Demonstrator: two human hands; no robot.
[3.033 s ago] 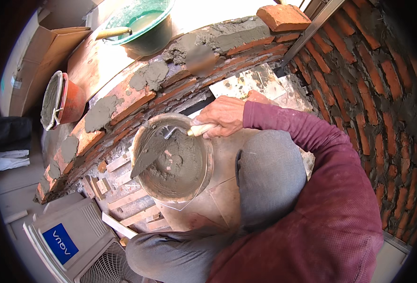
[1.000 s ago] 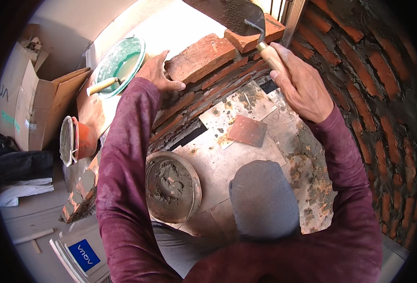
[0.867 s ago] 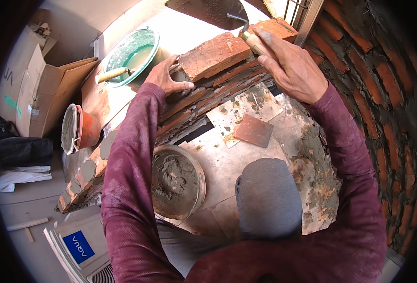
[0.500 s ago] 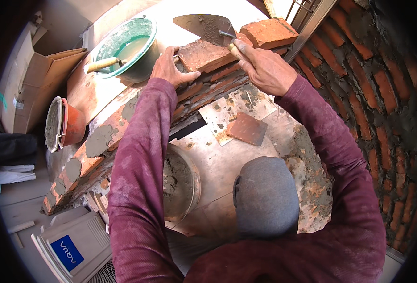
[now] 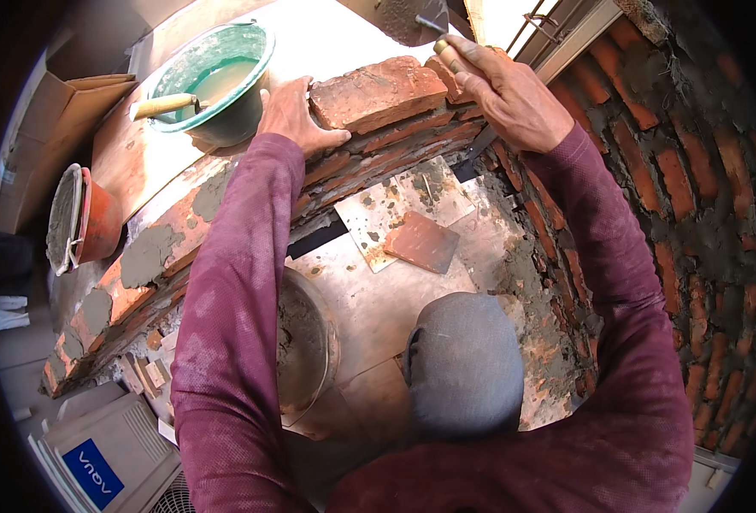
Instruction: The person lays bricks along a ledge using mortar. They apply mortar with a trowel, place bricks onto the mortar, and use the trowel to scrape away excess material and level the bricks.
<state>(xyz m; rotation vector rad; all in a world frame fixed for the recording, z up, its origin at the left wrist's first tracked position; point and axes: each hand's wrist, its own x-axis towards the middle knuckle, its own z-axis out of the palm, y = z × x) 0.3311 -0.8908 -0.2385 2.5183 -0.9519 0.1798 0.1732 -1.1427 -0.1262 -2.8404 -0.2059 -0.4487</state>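
Note:
My left hand (image 5: pixel 294 118) is at the left end of an orange-red brick (image 5: pixel 379 92), its thumb along the near side and its fingers at the far side. The brick lies on top of a low brick wall (image 5: pixel 369 154). My right hand (image 5: pixel 514 92) is closed round the handle of a trowel (image 5: pixel 403 19), held at the far right of the brick. The trowel's grey, mortar-stained blade is partly cut off at the top of the picture. A second brick (image 5: pixel 448 79) sits at the first one's right end, partly covered by my right hand.
A green bucket (image 5: pixel 254 56) of cloudy water, with a wooden-handled tool (image 5: pixel 164 106) on its rim, stands left of my left hand. A small orange bucket (image 5: pixel 100 218) is farther left. Below are a round mortar container (image 5: pixel 301 342) and a loose tile (image 5: pixel 423 243). A rough brick wall (image 5: pixel 677 188) rises at right.
The trowel has moved up and to the right, off the bricks, with my right hand. My left hand stays at the brick's left end. The whole view has shifted slightly.

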